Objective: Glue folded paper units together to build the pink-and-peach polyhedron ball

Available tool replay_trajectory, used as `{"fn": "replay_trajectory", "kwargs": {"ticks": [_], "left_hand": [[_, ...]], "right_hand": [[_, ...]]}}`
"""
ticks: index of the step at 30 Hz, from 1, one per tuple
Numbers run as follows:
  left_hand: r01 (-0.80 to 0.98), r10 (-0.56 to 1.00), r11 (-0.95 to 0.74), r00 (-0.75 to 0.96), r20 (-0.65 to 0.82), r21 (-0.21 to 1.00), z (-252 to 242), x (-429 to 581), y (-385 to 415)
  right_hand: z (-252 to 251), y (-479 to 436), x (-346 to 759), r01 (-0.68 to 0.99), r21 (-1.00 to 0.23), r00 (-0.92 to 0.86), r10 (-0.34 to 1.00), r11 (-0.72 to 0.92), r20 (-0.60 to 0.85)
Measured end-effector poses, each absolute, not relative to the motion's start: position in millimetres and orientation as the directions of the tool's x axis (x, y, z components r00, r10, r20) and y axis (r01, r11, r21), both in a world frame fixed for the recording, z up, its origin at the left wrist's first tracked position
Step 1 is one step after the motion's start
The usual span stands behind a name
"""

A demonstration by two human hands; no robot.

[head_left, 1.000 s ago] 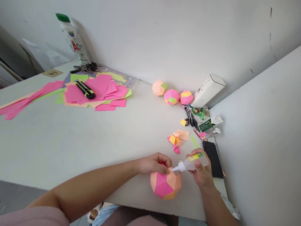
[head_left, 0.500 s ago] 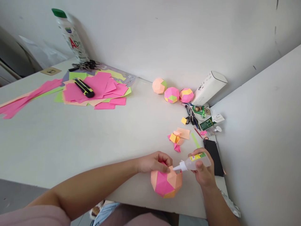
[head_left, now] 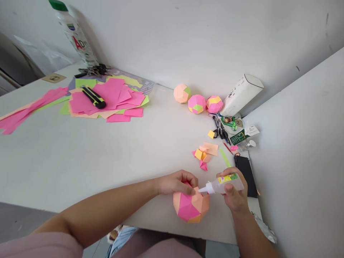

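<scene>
Near the table's front edge, my left hand (head_left: 179, 183) grips the top of a faceted paper ball (head_left: 190, 208) in pink, peach and orange. Thumb and fingers pinch its upper rim, where an opening shows; the ball's inside is mostly hidden. My right hand (head_left: 236, 195) is wrapped round a clear glue bottle (head_left: 228, 183) with a white nozzle, tilted toward the left. The nozzle tip is at the ball's upper edge, close beside my left thumb; whether it touches I cannot tell. Small folded paper pieces (head_left: 202, 155) in orange, peach and pink lie just beyond the ball.
Three finished-looking paper balls (head_left: 197, 104) rest by the wall, beside a white box (head_left: 243, 94). Scissors (head_left: 220, 130), a small jar (head_left: 247, 144) and a black phone-like case (head_left: 246, 175) lie at right. Far left are pink paper sheets (head_left: 110, 95), a cutter (head_left: 93, 97) and a tall bottle (head_left: 76, 36).
The view has shifted slightly. Both hands keep their grip on the ball and the glue bottle, and the nozzle stays at the ball's upper edge.
</scene>
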State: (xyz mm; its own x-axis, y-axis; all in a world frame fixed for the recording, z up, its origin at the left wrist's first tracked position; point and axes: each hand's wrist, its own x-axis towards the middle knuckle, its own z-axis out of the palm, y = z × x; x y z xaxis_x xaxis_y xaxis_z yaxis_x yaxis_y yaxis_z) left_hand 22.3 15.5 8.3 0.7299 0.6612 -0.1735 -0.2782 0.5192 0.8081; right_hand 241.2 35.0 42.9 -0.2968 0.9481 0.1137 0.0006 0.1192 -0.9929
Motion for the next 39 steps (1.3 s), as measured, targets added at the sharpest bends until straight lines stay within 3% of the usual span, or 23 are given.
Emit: {"fn": "replay_trajectory", "kwargs": {"ticks": [22, 39], "left_hand": [[-0.275, 0.644, 0.518, 0.748, -0.158, 0.810, 6.9, 21.7, 16.0], [-0.285, 0.644, 0.510, 0.752, -0.141, 0.811, 5.2, 21.2, 13.8]], "right_hand": [[39.3, 30.3, 243.8, 0.051, -0.970, -0.255, 0.942, 0.239, 0.219], [41.1, 26.3, 238.8, 0.013, -0.981, -0.239, 0.953, 0.195, 0.186]]}}
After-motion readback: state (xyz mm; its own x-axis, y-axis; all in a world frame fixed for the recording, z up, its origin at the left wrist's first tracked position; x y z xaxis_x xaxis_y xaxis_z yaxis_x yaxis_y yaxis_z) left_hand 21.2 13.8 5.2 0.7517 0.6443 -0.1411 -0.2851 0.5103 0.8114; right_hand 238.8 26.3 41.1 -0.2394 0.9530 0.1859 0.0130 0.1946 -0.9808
